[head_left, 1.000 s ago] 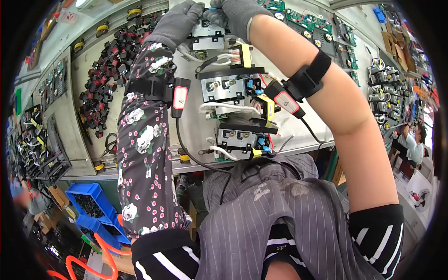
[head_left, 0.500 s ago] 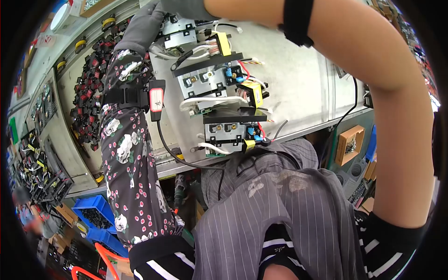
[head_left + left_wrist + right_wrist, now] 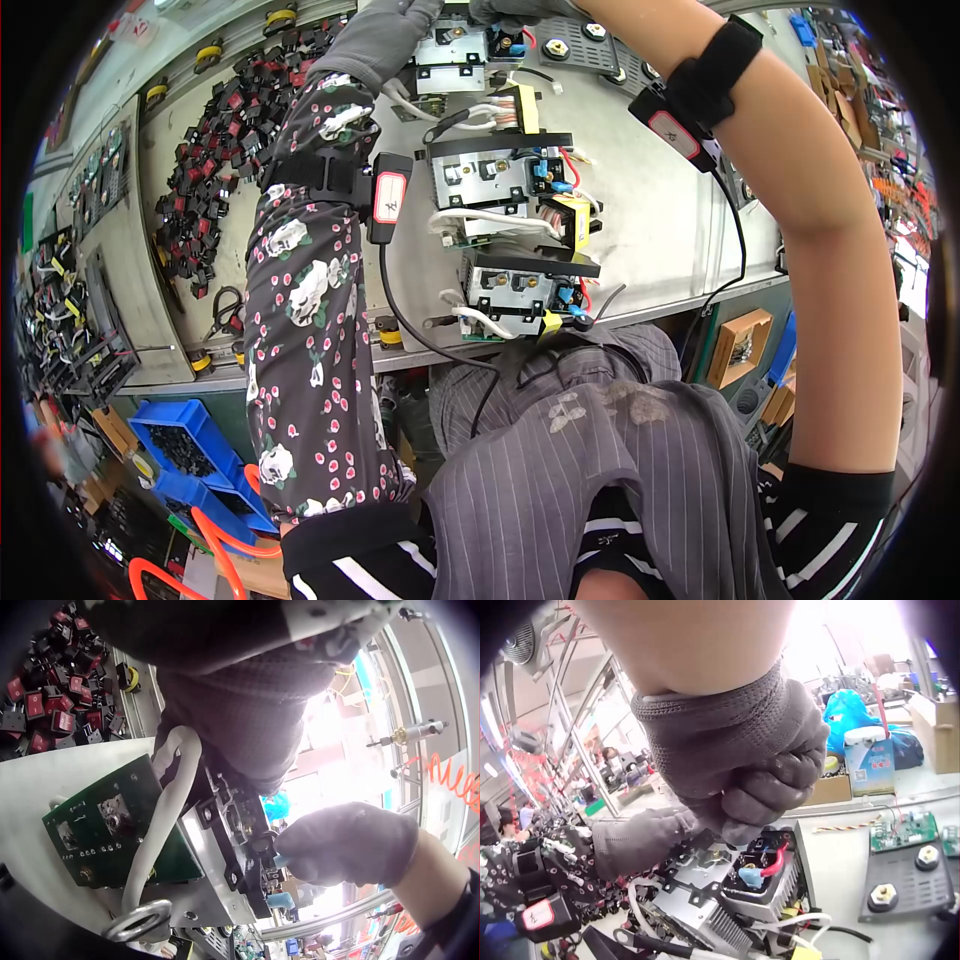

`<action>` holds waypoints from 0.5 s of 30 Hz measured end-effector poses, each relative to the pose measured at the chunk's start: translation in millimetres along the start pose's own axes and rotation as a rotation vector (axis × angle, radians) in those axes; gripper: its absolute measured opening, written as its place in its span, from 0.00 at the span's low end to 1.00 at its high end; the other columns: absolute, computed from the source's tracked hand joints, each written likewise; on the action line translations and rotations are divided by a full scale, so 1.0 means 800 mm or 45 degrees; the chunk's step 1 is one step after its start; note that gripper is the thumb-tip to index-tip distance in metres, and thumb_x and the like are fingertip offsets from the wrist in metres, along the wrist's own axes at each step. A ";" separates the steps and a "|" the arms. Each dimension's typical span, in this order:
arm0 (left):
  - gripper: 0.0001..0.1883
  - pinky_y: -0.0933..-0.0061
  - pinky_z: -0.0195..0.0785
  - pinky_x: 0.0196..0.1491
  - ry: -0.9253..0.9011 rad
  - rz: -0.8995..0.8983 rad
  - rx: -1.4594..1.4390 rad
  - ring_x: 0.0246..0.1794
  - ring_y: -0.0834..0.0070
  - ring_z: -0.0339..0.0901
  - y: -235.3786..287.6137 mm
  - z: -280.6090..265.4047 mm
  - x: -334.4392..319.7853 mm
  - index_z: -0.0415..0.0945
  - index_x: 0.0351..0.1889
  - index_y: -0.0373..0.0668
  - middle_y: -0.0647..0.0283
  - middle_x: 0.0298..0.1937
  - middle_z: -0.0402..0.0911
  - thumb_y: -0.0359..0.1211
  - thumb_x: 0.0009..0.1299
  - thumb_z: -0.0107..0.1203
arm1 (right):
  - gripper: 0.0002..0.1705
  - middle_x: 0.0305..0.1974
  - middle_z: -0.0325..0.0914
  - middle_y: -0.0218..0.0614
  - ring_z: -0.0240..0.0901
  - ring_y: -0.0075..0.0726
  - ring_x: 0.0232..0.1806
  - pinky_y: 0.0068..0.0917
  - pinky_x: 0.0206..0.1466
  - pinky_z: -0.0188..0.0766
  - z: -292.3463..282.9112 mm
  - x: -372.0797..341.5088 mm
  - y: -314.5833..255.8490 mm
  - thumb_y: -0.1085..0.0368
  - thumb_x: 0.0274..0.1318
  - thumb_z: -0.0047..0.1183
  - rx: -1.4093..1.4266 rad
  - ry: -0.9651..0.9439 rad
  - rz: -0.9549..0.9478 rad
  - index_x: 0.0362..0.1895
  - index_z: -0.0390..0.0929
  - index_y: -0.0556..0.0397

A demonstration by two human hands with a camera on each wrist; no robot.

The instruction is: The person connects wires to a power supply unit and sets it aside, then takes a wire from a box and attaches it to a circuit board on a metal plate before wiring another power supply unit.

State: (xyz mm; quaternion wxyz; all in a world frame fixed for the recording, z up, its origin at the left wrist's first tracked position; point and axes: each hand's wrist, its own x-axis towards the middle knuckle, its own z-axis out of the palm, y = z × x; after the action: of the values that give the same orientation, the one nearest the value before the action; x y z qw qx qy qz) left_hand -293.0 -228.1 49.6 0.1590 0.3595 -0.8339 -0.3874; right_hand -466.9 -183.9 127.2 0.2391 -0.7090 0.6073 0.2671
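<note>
At the far end of the row on the bench, a metal power module (image 3: 450, 78) with a green circuit board (image 3: 120, 825) lies between both grey-gloved hands. My left hand (image 3: 382, 42) grips its left side, the fingers reaching over the edge and partly hidden. My right hand (image 3: 742, 765) is over its right part, fingers curled, pinching a small blue wire terminal (image 3: 281, 861). Beside that fingertip stands another blue terminal (image 3: 280, 901). A white cable with a ring lug (image 3: 139, 921) hangs off the module's near side.
Two similar modules, the middle one (image 3: 480, 172) and the near one (image 3: 510, 285), line up toward my body. Left of them lies a heap of red-and-black rocker switches (image 3: 225, 150). Black plates with nuts (image 3: 907, 889) lie at the right. Scissors (image 3: 225, 312) rest near the bench's front edge.
Half a second ago my right arm reached farther left across the far module; now the hand is back at its right side. The left hand has stayed on the module. The head view has shifted.
</note>
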 end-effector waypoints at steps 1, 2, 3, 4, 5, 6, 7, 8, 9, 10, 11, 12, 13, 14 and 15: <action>0.22 0.61 0.67 0.46 -0.037 0.003 -0.029 0.41 0.55 0.76 0.004 -0.002 -0.001 0.76 0.43 0.39 0.49 0.38 0.80 0.49 0.74 0.44 | 0.15 0.37 0.81 0.39 0.75 0.44 0.38 0.42 0.43 0.68 0.001 -0.001 0.001 0.59 0.54 0.44 -0.005 0.000 -0.005 0.40 0.82 0.44; 0.22 0.60 0.67 0.46 -0.087 -0.028 -0.053 0.41 0.53 0.76 0.014 -0.008 -0.007 0.76 0.42 0.39 0.48 0.37 0.80 0.49 0.74 0.43 | 0.15 0.35 0.81 0.39 0.75 0.42 0.37 0.41 0.42 0.67 0.002 -0.002 0.001 0.59 0.53 0.44 0.061 -0.010 0.005 0.39 0.82 0.45; 0.22 0.60 0.67 0.46 -0.084 -0.030 -0.051 0.41 0.53 0.76 0.012 -0.007 -0.005 0.76 0.42 0.39 0.48 0.37 0.80 0.49 0.74 0.43 | 0.15 0.34 0.81 0.38 0.75 0.41 0.36 0.40 0.41 0.67 0.003 -0.003 0.002 0.59 0.53 0.45 0.131 -0.022 0.016 0.38 0.82 0.45; 0.22 0.59 0.67 0.46 -0.070 0.022 0.003 0.41 0.52 0.76 0.011 -0.006 -0.001 0.76 0.42 0.39 0.48 0.37 0.80 0.49 0.74 0.42 | 0.15 0.34 0.81 0.38 0.75 0.41 0.36 0.40 0.41 0.67 0.003 -0.003 0.002 0.59 0.53 0.45 0.132 -0.023 0.013 0.38 0.82 0.45; 0.22 0.59 0.67 0.46 -0.055 0.072 0.056 0.41 0.51 0.76 0.009 -0.004 -0.001 0.76 0.42 0.38 0.48 0.37 0.80 0.49 0.74 0.42 | 0.14 0.33 0.80 0.37 0.74 0.39 0.35 0.40 0.40 0.67 0.003 -0.002 0.004 0.59 0.53 0.45 0.065 -0.035 -0.020 0.38 0.82 0.46; 0.22 0.59 0.66 0.48 -0.086 0.025 0.051 0.44 0.50 0.75 0.007 -0.003 0.002 0.76 0.42 0.38 0.46 0.40 0.79 0.49 0.73 0.41 | 0.14 0.33 0.80 0.37 0.74 0.38 0.34 0.39 0.40 0.67 0.004 -0.001 0.005 0.60 0.52 0.46 -0.003 -0.048 -0.056 0.37 0.82 0.46; 0.22 0.59 0.66 0.48 -0.083 0.019 0.050 0.44 0.50 0.75 0.009 -0.002 0.000 0.76 0.42 0.38 0.46 0.40 0.79 0.49 0.73 0.41 | 0.14 0.33 0.80 0.37 0.74 0.38 0.34 0.39 0.40 0.67 0.004 -0.002 0.004 0.60 0.52 0.46 -0.006 -0.050 -0.061 0.37 0.82 0.46; 0.23 0.59 0.66 0.50 -0.064 0.008 0.055 0.46 0.50 0.75 0.011 -0.002 -0.001 0.76 0.43 0.38 0.45 0.42 0.79 0.49 0.73 0.42 | 0.13 0.32 0.80 0.37 0.74 0.38 0.34 0.39 0.39 0.67 0.004 -0.004 0.004 0.60 0.52 0.46 0.001 -0.120 -0.031 0.37 0.82 0.45; 0.23 0.59 0.65 0.51 -0.042 -0.002 0.062 0.48 0.50 0.75 0.014 -0.002 -0.003 0.76 0.44 0.38 0.44 0.44 0.79 0.49 0.73 0.42 | 0.13 0.32 0.80 0.36 0.74 0.38 0.33 0.39 0.39 0.67 0.004 -0.006 0.004 0.61 0.52 0.46 0.005 -0.187 -0.002 0.37 0.82 0.45; 0.23 0.59 0.64 0.54 -0.060 0.023 0.027 0.52 0.49 0.73 0.013 -0.002 -0.003 0.75 0.46 0.37 0.43 0.47 0.78 0.49 0.73 0.42 | 0.13 0.33 0.81 0.39 0.75 0.42 0.35 0.41 0.40 0.68 0.008 -0.004 0.006 0.62 0.51 0.47 -0.063 -0.180 -0.098 0.36 0.83 0.47; 0.23 0.59 0.64 0.54 -0.061 0.018 0.032 0.52 0.49 0.73 0.013 0.000 -0.003 0.75 0.46 0.37 0.43 0.47 0.78 0.49 0.73 0.42 | 0.13 0.33 0.81 0.39 0.75 0.42 0.35 0.41 0.40 0.68 0.014 -0.002 0.006 0.62 0.51 0.47 -0.061 -0.178 -0.104 0.36 0.83 0.47; 0.24 0.59 0.64 0.54 -0.054 0.027 0.031 0.52 0.49 0.73 0.013 0.001 -0.003 0.75 0.46 0.37 0.43 0.47 0.77 0.49 0.73 0.42 | 0.13 0.35 0.81 0.41 0.76 0.44 0.37 0.42 0.41 0.68 0.018 0.000 0.006 0.63 0.50 0.47 -0.191 -0.132 -0.091 0.37 0.83 0.48; 0.24 0.59 0.64 0.54 -0.050 0.039 0.031 0.52 0.49 0.73 0.011 0.001 -0.001 0.75 0.47 0.36 0.42 0.47 0.77 0.49 0.73 0.42 | 0.14 0.36 0.81 0.43 0.77 0.46 0.39 0.43 0.43 0.68 0.017 -0.003 -0.003 0.63 0.50 0.47 -0.317 -0.083 -0.074 0.37 0.83 0.49; 0.24 0.58 0.64 0.54 -0.046 0.049 0.072 0.52 0.48 0.73 0.009 0.002 0.000 0.75 0.47 0.36 0.42 0.47 0.77 0.49 0.73 0.42 | 0.15 0.40 0.81 0.47 0.77 0.49 0.43 0.44 0.47 0.69 0.008 -0.015 -0.018 0.63 0.51 0.47 -0.139 -0.107 0.138 0.39 0.84 0.52; 0.24 0.58 0.64 0.54 -0.049 0.047 0.075 0.52 0.48 0.73 0.007 0.002 0.000 0.75 0.47 0.36 0.42 0.47 0.77 0.49 0.73 0.42 | 0.15 0.40 0.81 0.47 0.77 0.49 0.43 0.44 0.47 0.69 0.011 -0.013 -0.018 0.63 0.51 0.47 -0.135 -0.106 0.135 0.39 0.84 0.52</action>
State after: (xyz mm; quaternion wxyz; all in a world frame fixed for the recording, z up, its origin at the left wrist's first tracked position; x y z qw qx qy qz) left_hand -296.8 -224.9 52.4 0.1395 0.3413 -0.8543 -0.3664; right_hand -454.7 -168.5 127.8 0.2119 -0.6757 0.6185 0.3405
